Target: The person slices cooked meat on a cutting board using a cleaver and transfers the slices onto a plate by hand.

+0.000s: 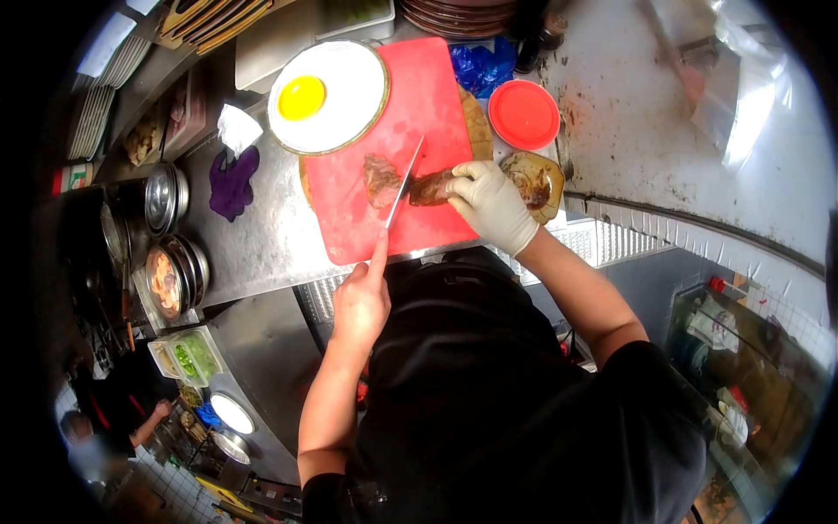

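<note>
Head view: from the centre of the red cutting board, the brown meat piece lies towards five o'clock, pinched by the gloved right hand; the left hand grips the long kitchen knife, cut meat at seven. Clean slicing probably wants gloved fingers tucked back and smooth, full strokes.

Handle of knife hidden in left hand, meat partly under right fingers, brown plates cropped above

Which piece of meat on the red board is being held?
The darker piece right of the knife, held by the gloved right hand; the other piece lies left of the knife.
</note>
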A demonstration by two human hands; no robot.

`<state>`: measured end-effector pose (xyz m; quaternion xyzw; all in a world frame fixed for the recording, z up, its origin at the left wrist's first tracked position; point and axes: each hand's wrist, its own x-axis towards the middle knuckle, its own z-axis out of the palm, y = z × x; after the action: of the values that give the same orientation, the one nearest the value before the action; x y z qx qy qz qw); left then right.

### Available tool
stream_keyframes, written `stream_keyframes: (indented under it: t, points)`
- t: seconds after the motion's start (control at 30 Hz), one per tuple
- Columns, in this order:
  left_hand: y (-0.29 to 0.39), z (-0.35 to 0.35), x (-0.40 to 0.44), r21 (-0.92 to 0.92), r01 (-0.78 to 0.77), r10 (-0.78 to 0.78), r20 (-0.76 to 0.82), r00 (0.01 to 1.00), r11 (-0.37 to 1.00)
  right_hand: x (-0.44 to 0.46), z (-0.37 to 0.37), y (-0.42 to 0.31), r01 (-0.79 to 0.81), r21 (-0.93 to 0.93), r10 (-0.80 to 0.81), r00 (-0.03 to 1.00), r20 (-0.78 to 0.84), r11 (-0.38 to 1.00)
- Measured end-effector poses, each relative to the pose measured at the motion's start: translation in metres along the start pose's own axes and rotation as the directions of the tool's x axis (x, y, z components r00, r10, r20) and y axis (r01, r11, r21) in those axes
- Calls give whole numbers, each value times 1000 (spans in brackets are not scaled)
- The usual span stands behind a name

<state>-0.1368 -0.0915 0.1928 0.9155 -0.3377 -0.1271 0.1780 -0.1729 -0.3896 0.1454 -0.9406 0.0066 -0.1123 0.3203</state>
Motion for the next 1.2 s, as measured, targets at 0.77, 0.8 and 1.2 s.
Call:
stream_keyframes:
  t: [0.77,0.8,1.2]
  points:
    - [-12,-6,4,-113,20,-22,-16,1000,993,-7,-4,2,-101,34,103,992,-70,994]
    - [-11,-7,3,-113,19,-21,-11,1000,993,-7,-4,3,-107,52,110,992,-57,993]
    - [-15,1,3,-98,13,-13,-3,1000,995,-2,15,-1,-174,115,171,985,37,978]
